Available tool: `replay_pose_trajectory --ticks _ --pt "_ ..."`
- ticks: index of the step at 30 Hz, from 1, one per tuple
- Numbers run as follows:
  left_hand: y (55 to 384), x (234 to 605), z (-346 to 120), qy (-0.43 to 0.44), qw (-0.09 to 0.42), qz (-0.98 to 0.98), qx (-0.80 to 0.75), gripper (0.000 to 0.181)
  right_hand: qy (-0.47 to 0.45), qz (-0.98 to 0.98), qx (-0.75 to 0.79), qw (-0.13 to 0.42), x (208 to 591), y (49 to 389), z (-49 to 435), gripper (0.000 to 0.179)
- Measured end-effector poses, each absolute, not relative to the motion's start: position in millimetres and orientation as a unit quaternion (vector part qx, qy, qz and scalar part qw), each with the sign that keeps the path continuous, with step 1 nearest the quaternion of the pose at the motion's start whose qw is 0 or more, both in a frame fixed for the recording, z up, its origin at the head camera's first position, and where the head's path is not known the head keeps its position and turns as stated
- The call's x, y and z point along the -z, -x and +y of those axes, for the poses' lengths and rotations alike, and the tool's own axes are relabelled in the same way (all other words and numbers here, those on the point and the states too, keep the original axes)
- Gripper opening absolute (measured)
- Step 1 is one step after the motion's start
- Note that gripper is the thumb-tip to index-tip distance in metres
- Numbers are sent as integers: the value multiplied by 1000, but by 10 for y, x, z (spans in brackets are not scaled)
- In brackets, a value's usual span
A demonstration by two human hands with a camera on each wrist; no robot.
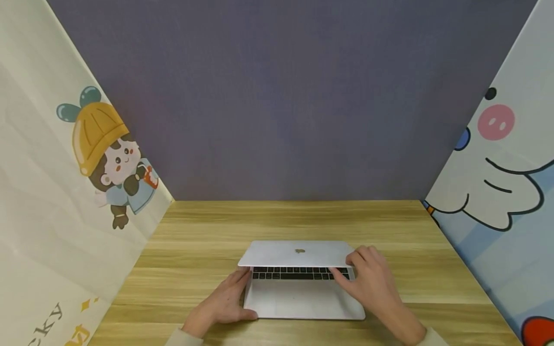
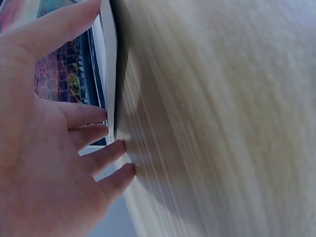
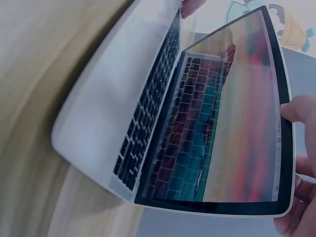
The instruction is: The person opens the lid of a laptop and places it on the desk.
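Note:
A silver laptop [image 1: 305,300] sits on the wooden table with its lid [image 1: 277,253] partly raised and leaning forward over the keyboard [image 1: 298,275]. My right hand [image 1: 375,281] pinches the lid's edge at its right end. In the right wrist view the thumb [image 3: 296,108] lies on the screen's dark border and the other fingers are behind the lid. The lit screen [image 3: 242,143] shows a colourful picture and reflects the keys. My left hand [image 1: 227,297] rests at the laptop's left side, fairly straight fingers [image 2: 111,158] along the base edge, thumb near the front corner.
The wooden table [image 1: 195,230] extends around the laptop. Behind it rises a dark grey panel [image 1: 281,105]. Side panels with cartoon prints stand at the left [image 1: 39,168] and right [image 1: 497,192].

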State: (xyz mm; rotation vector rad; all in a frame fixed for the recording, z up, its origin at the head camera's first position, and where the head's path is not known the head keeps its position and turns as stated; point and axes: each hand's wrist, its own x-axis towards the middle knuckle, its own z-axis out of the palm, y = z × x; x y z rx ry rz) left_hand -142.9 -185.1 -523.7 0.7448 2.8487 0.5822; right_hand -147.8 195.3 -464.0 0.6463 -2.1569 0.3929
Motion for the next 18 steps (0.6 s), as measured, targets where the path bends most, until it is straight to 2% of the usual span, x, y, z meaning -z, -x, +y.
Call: replay_pose_trajectory --ticks 4,11,18 --pt "1427 5236 -1843 -247 75 947 -191 112 -241 -862 -154 418 4593 1511 1924 62" --pt "1419 5226 -1834 -247 80 947 -189 110 -208 -871 -155 417 4517 1564 1869 51" --pt "1407 5196 -1811 -245 86 949 -177 110 -192 -869 -153 429 4429 1642 1816 51"
